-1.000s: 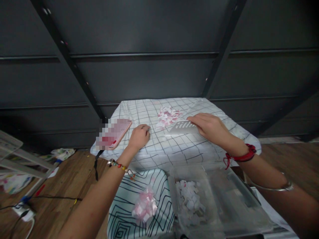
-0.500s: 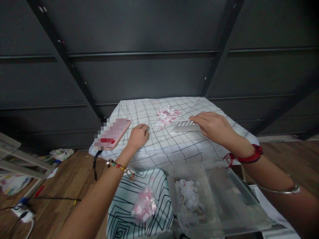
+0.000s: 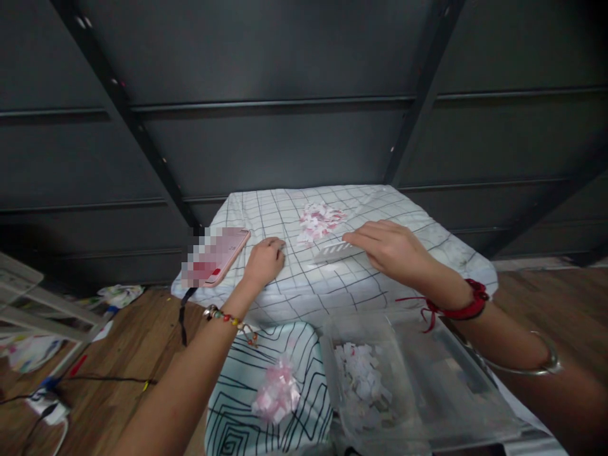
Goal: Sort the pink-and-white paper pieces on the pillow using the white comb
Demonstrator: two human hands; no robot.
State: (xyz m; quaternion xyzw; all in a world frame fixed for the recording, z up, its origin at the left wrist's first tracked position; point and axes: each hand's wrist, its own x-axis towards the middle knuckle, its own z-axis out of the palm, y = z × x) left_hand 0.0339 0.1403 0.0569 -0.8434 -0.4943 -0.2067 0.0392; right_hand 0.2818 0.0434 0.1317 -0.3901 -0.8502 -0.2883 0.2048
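My right hand [image 3: 387,250] grips a thin white slotted plastic piece [image 3: 332,251] by its right end. The piece is tilted low over the checked tablecloth [image 3: 266,209], just in front of a heap of small white and pink paper scraps [image 3: 320,220]. My left hand [image 3: 265,261] rests on the cloth left of the heap, its fingers loosely bent and holding nothing that I can see. A pink phone [image 3: 230,250], partly blurred out, lies left of that hand.
Close to me, a clear plastic box [image 3: 403,392] contains white paper bits [image 3: 363,373]. Left of it, a crinkled pink-and-clear bundle [image 3: 276,392] lies on a patterned cushion [image 3: 228,405]. A dark panelled wall [image 3: 285,145] stands behind the table. A power strip [image 3: 47,405] is on the floor.
My right hand has moved left and slightly toward me with the slotted piece, which now leans lower at its left end. My left hand has stayed in place.
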